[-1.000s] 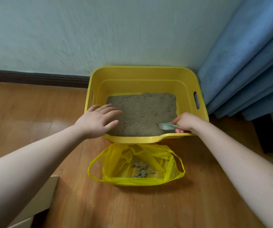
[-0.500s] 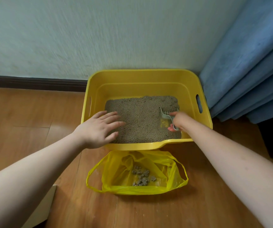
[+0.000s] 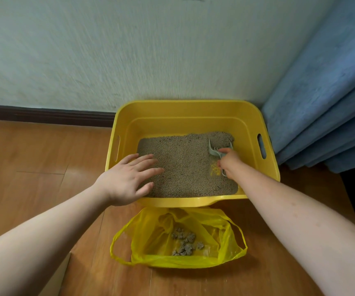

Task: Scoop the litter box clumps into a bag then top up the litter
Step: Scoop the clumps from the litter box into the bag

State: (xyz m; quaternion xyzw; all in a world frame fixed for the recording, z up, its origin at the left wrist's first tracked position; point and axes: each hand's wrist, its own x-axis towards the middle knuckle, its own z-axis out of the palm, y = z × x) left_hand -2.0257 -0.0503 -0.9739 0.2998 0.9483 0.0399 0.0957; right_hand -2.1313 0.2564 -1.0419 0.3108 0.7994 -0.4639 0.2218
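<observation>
A yellow litter box [image 3: 185, 116] stands against the wall, holding grey-brown litter [image 3: 183, 163]. My right hand [image 3: 229, 162] grips the handle of a pale grey-green scoop [image 3: 214, 151], whose head digs into the litter near the far right corner, where litter is heaped up. Behind the scoop a patch of bare yellow floor shows. My left hand [image 3: 127, 178] rests flat, fingers spread, on the box's near left rim and litter. In front of the box an open yellow plastic bag [image 3: 150, 238] lies on the floor with several grey clumps [image 3: 186, 242] inside.
Wooden floor [image 3: 33, 167] surrounds the box. A blue curtain [image 3: 322, 103] hangs at the right, close to the box's right side. A dark baseboard [image 3: 44, 115] runs along the wall. A pale object's corner [image 3: 54, 278] shows at the bottom left.
My right hand pushed the scoop from the near right edge of the box toward the far right corner, heaping litter there. My left hand has stayed on the near left rim.
</observation>
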